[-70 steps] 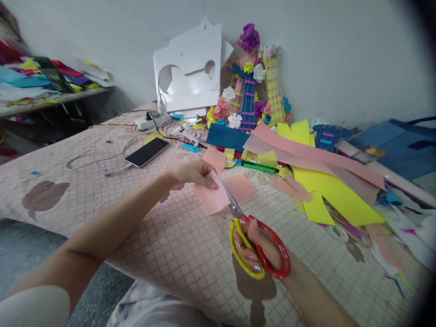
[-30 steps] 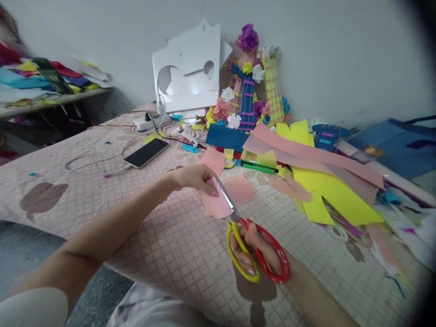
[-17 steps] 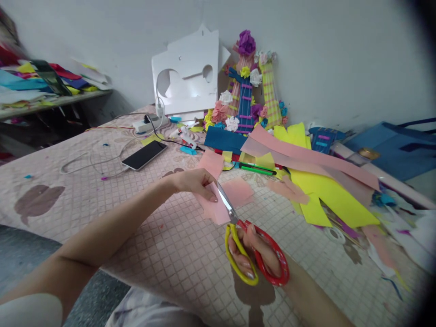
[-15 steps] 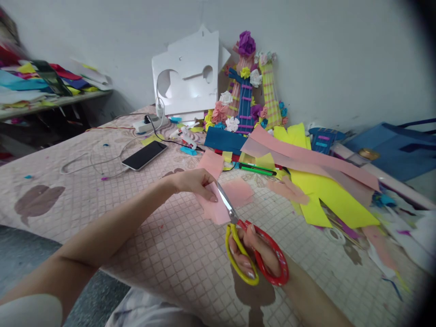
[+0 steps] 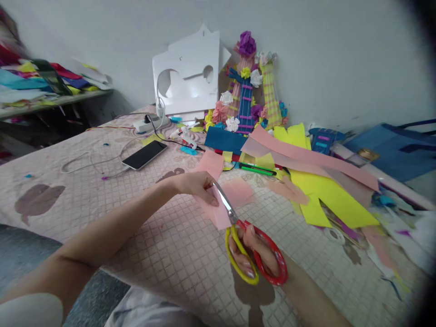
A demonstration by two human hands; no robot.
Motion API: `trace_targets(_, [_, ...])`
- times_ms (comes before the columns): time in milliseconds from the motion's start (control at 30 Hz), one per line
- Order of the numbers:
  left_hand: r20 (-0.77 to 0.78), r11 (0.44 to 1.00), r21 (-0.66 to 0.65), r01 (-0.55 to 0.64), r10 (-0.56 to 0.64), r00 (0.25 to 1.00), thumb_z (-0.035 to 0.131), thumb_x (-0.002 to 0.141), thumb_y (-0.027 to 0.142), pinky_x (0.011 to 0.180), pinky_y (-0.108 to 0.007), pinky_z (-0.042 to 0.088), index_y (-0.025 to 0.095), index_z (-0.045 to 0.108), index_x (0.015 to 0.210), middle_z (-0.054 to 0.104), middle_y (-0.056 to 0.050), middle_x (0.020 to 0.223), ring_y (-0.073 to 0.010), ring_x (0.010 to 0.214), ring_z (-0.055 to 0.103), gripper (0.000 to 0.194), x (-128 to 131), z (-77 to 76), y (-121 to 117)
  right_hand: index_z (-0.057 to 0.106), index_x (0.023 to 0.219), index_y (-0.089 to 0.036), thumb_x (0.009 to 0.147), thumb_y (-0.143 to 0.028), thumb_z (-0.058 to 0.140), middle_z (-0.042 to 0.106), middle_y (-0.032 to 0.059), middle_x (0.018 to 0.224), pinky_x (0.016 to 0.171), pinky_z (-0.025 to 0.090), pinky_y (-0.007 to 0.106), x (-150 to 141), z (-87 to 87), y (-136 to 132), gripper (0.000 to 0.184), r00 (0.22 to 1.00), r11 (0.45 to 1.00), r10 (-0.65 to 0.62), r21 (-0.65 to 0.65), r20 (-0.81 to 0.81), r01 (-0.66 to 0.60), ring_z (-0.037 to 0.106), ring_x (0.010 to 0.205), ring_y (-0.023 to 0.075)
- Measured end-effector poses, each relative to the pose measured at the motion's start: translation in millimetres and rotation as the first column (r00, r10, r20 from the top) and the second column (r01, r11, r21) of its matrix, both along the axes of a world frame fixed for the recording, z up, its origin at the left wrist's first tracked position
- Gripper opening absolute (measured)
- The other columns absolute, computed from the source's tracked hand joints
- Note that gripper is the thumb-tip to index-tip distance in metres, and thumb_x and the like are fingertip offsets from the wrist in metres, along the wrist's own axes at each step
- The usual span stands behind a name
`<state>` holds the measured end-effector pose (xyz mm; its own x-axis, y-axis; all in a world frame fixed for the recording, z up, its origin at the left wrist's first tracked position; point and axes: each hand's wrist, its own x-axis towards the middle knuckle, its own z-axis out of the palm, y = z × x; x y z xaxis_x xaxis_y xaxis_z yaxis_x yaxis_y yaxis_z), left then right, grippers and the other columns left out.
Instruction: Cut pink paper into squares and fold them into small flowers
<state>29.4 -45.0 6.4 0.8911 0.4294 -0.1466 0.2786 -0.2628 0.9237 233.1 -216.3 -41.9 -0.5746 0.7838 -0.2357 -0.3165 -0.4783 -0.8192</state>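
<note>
My left hand (image 5: 195, 184) pinches a small piece of pink paper (image 5: 218, 213) just above the patterned bed cover (image 5: 170, 254). My right hand (image 5: 254, 252) has its fingers through the red and yellow handles of a pair of scissors (image 5: 243, 236). The steel blades point up and left and run along the pink paper's right edge, close to my left fingertips. A second pink paper piece (image 5: 238, 190) lies flat just behind the blades.
A black phone (image 5: 145, 154) with a white cable lies at the left. Long pink strips (image 5: 306, 154) and yellow sheets (image 5: 327, 195) spread at the right. A white cardboard house (image 5: 187, 77), paper-flower towers (image 5: 248, 91) and a power strip (image 5: 150, 122) stand by the wall. A blue bag (image 5: 402, 145) sits far right.
The scissors have crept up and left along the pink paper, which looks smaller below my left fingers. My left hand has hardly shifted. The camera tilted slightly.
</note>
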Motion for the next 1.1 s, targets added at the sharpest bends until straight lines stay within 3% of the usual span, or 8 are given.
trace_targets(300, [-0.022,0.995,0.095,0.022,-0.020,1.000,0.078,0.060,0.037,0.051,-0.020,0.039,0.013,0.070,0.073,0.064,0.000,0.061,-0.0112,0.056,0.053,0.028,2,-1.6,1,0.047,0.075,-0.019,0.074,-0.080,0.038,0.034,-0.0094,0.044,0.033,0.026,0.018,1,6.7,4,0.062,0.996,0.999,0.021,0.023,0.084,-0.023,0.027,0.032,0.0042])
trace_targets(400, [-0.033,0.997,0.074,-0.032,0.035,0.999,0.079,0.058,0.037,0.048,-0.020,0.036,0.013,0.066,0.066,0.060,0.001,0.058,-0.0101,0.054,0.050,0.029,0,-3.4,4,0.046,0.074,-0.021,0.073,-0.082,0.035,0.034,-0.0088,0.044,0.034,0.027,0.020,11,13.7,10,0.062,0.942,0.986,-0.088,0.162,0.324,0.036,0.029,0.033,0.0064])
trace_targets(467, [-0.025,0.991,0.010,-0.135,0.135,0.991,0.078,0.060,0.039,0.050,-0.020,0.037,0.013,0.065,0.066,0.061,0.000,0.060,-0.0114,0.057,0.053,0.029,-3,-4.4,7,0.049,0.072,-0.021,0.076,-0.074,0.044,0.042,-0.0052,0.048,0.040,0.030,0.023,22,16.6,18,0.053,0.715,0.927,-0.279,0.375,0.641,0.025,0.038,0.039,0.0096])
trace_targets(600, [-0.007,0.924,-0.144,-0.353,0.356,0.934,0.075,0.063,0.043,0.055,-0.024,0.041,0.014,0.066,0.069,0.066,-0.005,0.072,-0.0152,0.065,0.059,0.030,-9,-2.7,11,0.059,0.088,-0.021,0.076,-0.045,0.061,0.062,0.0055,0.070,0.054,0.037,0.030,48,11.0,31,0.027,-0.112,0.788,-0.609,0.583,0.785,-0.196,0.057,0.061,0.0213])
trace_targets(667, [-0.003,0.894,-0.221,-0.389,0.398,0.917,0.075,0.063,0.044,0.055,-0.025,0.042,0.015,0.068,0.072,0.068,-0.007,0.075,-0.0154,0.065,0.059,0.032,-9,-1.0,10,0.060,0.097,-0.020,0.077,-0.037,0.060,0.065,0.0100,0.086,0.061,0.041,0.033,58,6.9,34,0.027,-0.189,0.741,-0.662,0.593,0.726,-0.316,0.061,0.074,0.0256])
trace_targets(833, [0.001,0.879,-0.281,-0.387,0.403,0.915,0.076,0.062,0.046,0.048,-0.020,0.036,0.014,0.065,0.065,0.061,-0.002,0.061,-0.0103,0.055,0.052,0.034,1,-0.4,-1,0.062,0.094,-0.020,0.084,-0.044,0.052,0.064,0.0097,0.093,0.070,0.045,0.034,57,16.2,34,0.027,0.093,0.642,-0.741,0.742,0.665,-0.191,0.061,0.084,0.0244])
trace_targets(967, [-0.026,0.927,-0.211,-0.309,0.310,0.950,0.077,0.060,0.047,0.045,-0.018,0.030,0.013,0.061,0.060,0.053,0.002,0.054,-0.0069,0.050,0.044,0.038,13,-2.6,-12,0.057,0.101,-0.020,0.089,-0.055,0.039,0.065,0.0043,0.078,0.053,0.043,0.027,29,26.1,33,0.041,0.602,0.777,-0.558,0.615,0.571,0.138,0.054,0.057,0.0139])
trace_targets(1100, [-0.038,0.967,-0.138,-0.213,0.210,0.977,0.078,0.059,0.045,0.043,-0.018,0.026,0.013,0.059,0.060,0.049,0.004,0.051,-0.0057,0.047,0.040,0.037,19,-7.4,-19,0.050,0.076,-0.020,0.078,-0.051,0.061,0.052,-0.0052,0.054,0.040,0.030,0.020,9,18.5,36,0.033,0.691,0.832,-0.511,0.498,0.511,0.246,0.042,0.042,0.0074])
